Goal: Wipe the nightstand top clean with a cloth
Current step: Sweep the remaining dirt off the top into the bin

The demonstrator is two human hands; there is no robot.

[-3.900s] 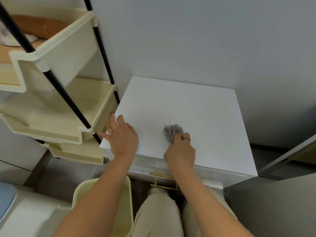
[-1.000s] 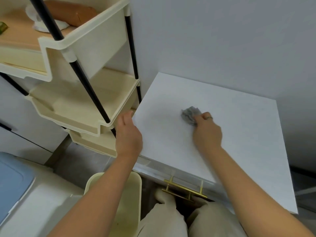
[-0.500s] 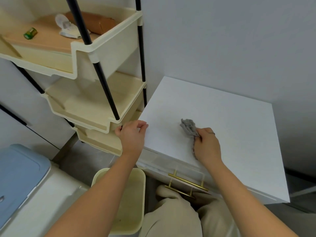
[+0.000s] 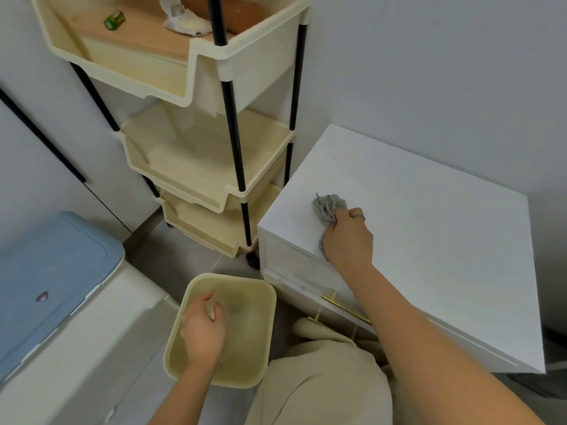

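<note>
The white nightstand (image 4: 429, 240) stands against the wall on the right. Its top is bare apart from a crumpled grey cloth (image 4: 326, 208) near its front left corner. My right hand (image 4: 348, 237) grips the cloth and holds it against the top. My left hand (image 4: 202, 325) hangs off the nightstand, over the pale yellow bin (image 4: 267, 332) on the floor. Its fingertips are bunched together and slightly blurred, and nothing shows between them.
A cream tiered trolley (image 4: 214, 167) with black poles stands just left of the nightstand, with a small green can and a brown roll on its top shelf. A white box with a blue lid (image 4: 52, 286) sits at the lower left. My knees are below the gold drawer handle (image 4: 343, 308).
My left hand has left the nightstand's front left corner and dropped down over the yellow bin. My right hand has shifted the cloth towards the left edge. The view has swung left.
</note>
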